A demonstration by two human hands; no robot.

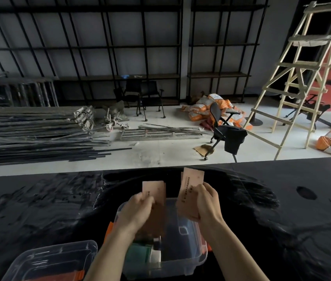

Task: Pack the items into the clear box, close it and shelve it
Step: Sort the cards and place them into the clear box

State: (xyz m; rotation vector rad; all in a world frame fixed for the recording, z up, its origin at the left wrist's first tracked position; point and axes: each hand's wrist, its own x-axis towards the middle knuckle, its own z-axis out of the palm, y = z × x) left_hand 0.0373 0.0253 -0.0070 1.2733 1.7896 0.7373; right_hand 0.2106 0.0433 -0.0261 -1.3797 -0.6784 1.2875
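The clear box (193,258) stands open on the black table, right in front of me, with orange latches on its sides. Green and white packs (144,253) lie in its near left part. My left hand (138,209) holds a small stack of pink-brown paper envelopes (154,189) over the box's far left corner. My right hand (207,201) holds a thicker stack of the same printed envelopes (190,189), fanned and tilted, above the box's far right side. The clear lid (59,258) lies on the table to the left of the box.
The black table (282,199) is covered with glossy, wrinkled film. Beyond it are black metal shelves (120,47) along the wall, piled metal bars (34,134), an office chair (225,132), orange sacks (207,108) and a wooden ladder (294,78).
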